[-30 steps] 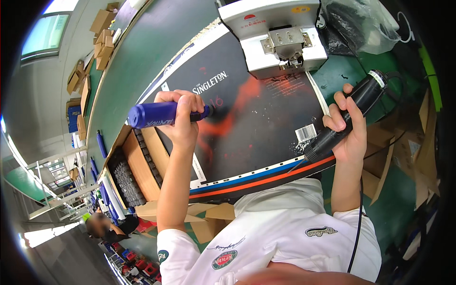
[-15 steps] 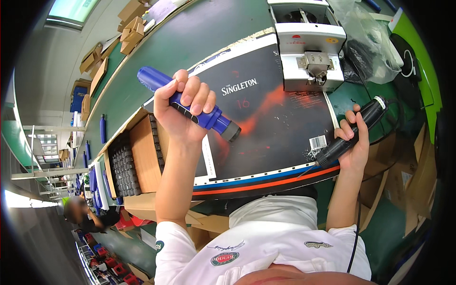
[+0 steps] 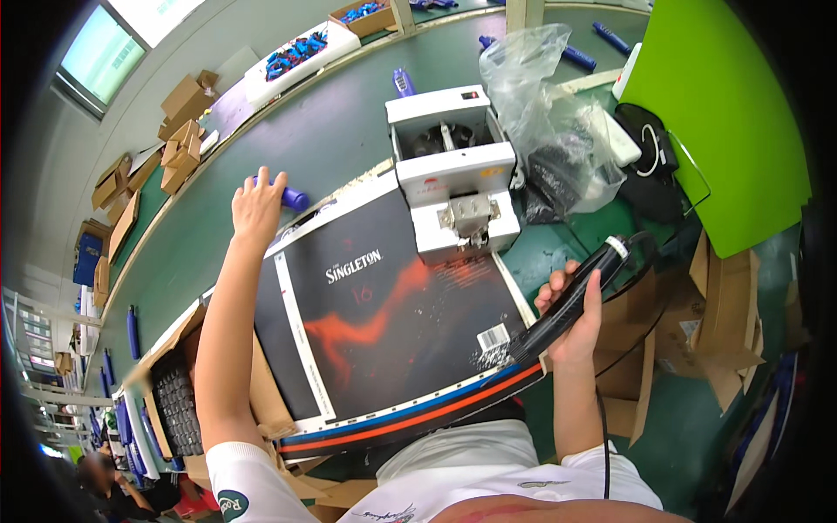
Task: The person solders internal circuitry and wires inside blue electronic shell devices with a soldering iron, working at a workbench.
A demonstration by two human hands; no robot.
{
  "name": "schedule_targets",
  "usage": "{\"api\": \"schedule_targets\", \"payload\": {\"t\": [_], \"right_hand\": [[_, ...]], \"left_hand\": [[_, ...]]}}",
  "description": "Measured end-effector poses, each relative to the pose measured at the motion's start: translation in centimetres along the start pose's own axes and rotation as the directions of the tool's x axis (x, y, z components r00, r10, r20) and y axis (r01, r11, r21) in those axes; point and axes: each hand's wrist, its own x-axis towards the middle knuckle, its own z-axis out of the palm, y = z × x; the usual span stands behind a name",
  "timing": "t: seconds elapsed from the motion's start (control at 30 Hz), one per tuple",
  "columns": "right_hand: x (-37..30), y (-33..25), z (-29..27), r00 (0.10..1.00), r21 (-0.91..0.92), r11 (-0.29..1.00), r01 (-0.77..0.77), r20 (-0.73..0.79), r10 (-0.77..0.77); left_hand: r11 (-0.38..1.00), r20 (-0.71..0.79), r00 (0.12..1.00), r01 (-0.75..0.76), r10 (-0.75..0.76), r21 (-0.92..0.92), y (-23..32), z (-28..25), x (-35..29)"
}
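Out on the green bench, past the far left edge of a dark printed cardboard sheet point(image 3: 384, 349), my left hand point(image 3: 257, 207) has its fingers over a thick blue cylindrical tool body point(image 3: 296, 200), which lies low on the bench. Part of it is hidden under the fingers. At the sheet's right edge my right hand point(image 3: 577, 336) is wrapped round a black corded electric screwdriver point(image 3: 562, 307). Its nose points down to the left, over the sheet's lower right corner; the bit is hard to make out. A white screw feeder point(image 3: 458, 179) stands at the sheet's far edge.
A carton of black parts point(image 3: 177, 397) stands left of the sheet. Behind the feeder are a clear plastic bag point(image 3: 532, 74) and another blue tool body point(image 3: 403, 83). A green panel point(image 3: 732, 113) rises at the right, above open cardboard boxes point(image 3: 728, 305). The screwdriver's cord hangs by my right arm.
My left hand has carried the blue tool body from above the sheet out to the bench at the far left. The right hand keeps the screwdriver. The view has shifted to the right.
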Motion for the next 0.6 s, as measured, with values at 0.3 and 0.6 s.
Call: {"api": "schedule_targets", "payload": {"t": [0.3, 0.6], "right_hand": [[1.2, 0.5, 0.1, 0.989, -0.057, 0.998, -0.011, -0.146, 0.003], [1.5, 1.2, 1.5, 0.970, -0.227, 0.972, 0.057, -0.219, -0.108]], "left_hand": [[0.987, 0.257, 0.960, 0.134, -0.108, -0.088, -2.6, 4.8, 3.2], [0.772, -0.059, 0.992, 0.051, -0.114, -0.633, 9.0, 0.3, 12.2]]}}
